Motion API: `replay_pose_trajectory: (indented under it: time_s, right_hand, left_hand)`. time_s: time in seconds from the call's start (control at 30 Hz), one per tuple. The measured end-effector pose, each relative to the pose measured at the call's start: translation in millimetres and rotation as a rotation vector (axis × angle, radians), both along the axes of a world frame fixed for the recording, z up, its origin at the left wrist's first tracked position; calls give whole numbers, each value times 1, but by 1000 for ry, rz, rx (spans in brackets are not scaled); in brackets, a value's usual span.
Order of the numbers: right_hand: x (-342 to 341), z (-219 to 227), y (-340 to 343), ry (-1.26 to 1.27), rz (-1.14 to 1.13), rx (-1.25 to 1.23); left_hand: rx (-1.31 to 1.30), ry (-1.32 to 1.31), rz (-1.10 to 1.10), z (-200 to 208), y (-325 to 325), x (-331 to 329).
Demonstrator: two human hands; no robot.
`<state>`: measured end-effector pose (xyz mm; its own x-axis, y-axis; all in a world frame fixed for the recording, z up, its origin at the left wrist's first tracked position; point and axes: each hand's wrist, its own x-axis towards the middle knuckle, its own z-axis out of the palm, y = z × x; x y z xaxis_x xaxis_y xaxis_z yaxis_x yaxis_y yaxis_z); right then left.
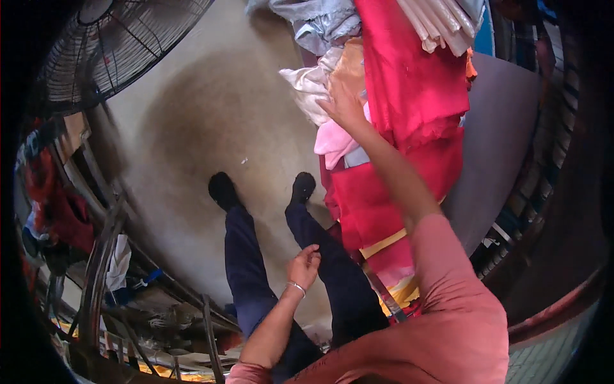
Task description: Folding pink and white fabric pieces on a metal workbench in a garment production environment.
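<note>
My right hand [345, 107] reaches onto a heap of cloth pieces, its thumb spread to the left and its fingers stretched over a peach cloth [348, 67]. The fingertips blend with that cloth and are hard to make out. Beside the thumb hangs a crumpled white cloth [307, 86]. A pink cloth [334, 142] lies just below the wrist. In front of my thigh is my left hand [304, 267], a metal bangle on its wrist. Its fingers are curled together, with nothing visible in them.
Bright red fabric [416, 83] is stacked under and beside my right arm. Folded pale pink cloth [441, 22] lies on its far end, with grey-blue cloth [326, 25] to the left. A large fan [121, 45] stands far left. A dark frame [99, 275] holds clutter at the left.
</note>
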<state>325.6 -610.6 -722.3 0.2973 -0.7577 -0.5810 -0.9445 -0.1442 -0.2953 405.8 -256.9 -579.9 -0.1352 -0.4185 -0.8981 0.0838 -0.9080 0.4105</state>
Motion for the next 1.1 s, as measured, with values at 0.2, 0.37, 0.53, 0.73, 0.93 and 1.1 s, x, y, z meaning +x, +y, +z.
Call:
replay_pose_trajectory:
  time_s: [0.2, 0.37, 0.53, 0.73, 0.93, 1.1]
  right_hand:
    - [12, -46, -11, -34, -75, -447]
    - [-67, -29, 1, -183, -43, -66]
    - [-98, 59, 37, -489, -320, 164]
    - [-112, 88, 53, -520, -822, 265]
    - [-106, 95, 53, -488, -842, 239]
    - [-103, 95, 62, -481, -855, 194]
  left_hand:
    - [-3, 137, 145, 7, -19, 9]
    - [8, 176, 181, 4, -17, -1]
    - [-39, 104, 131, 1, -8, 6]
    - [3, 130, 155, -2, -11, 6]
    - [54, 161, 220, 4, -14, 7]
    - [-7, 134, 192, 1, -14, 6]
